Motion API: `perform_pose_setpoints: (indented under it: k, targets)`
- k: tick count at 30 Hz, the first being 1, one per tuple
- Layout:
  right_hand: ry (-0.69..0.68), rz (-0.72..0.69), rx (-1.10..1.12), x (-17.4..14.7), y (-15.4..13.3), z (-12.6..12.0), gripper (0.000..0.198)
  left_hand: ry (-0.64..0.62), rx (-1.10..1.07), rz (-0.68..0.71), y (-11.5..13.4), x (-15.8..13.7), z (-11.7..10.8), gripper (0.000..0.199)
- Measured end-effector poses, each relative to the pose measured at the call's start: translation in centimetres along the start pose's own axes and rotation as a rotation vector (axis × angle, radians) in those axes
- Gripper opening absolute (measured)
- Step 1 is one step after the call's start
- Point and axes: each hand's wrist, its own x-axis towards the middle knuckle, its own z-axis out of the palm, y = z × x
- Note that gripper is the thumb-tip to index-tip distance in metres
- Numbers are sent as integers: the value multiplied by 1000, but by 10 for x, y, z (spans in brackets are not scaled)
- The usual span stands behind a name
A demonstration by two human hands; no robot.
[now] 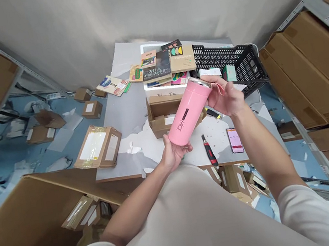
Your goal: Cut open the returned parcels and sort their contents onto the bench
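Tilted above the table is a pink tumbler (187,114) with dark lettering, a silver rim and a pink strap. My left hand (174,152) cups its lower end, fingers around the base. At the upper end my right hand (225,94) grips the rim and the strap. Behind the tumbler an open cardboard box (161,125) stands on the table, partly hidden by it. A red and black utility knife (210,151) lies in front on the tabletop. Another knife (214,113), yellow and black, lies by the box, below my right hand.
Books (156,69) lie on a white foam box (162,91) beside a black crate (246,62). A phone (235,140) lies at the table's right front. A taped carton (98,146) sits on the left edge. Shelves with cartons (320,66) flank the right; a large open box (35,222) stands left.
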Motion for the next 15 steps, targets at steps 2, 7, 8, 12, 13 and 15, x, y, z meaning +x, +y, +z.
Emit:
perform_pose_setpoints:
  k: [2,7,8,12,13,15]
  targets:
    - [4,24,55,0,1,3,64,1,9,-47,5,-2,1,82]
    - [75,-3,52,8,5,26,58,-50,120,-111,13,-5,-5,92]
    - [97,-15,44,8,6,31,57,-72,167,-111,13,-5,-10,94]
    - [239,-62,-5,-5,19,46,53,-27,552,98,18,-6,-41,92]
    - [285,-74,-25,-13,23,46,52,18,705,201,20,-7,-51,88]
    - [385,-103,-62,-33,33,43,51,98,1018,369,22,-6,-71,79]
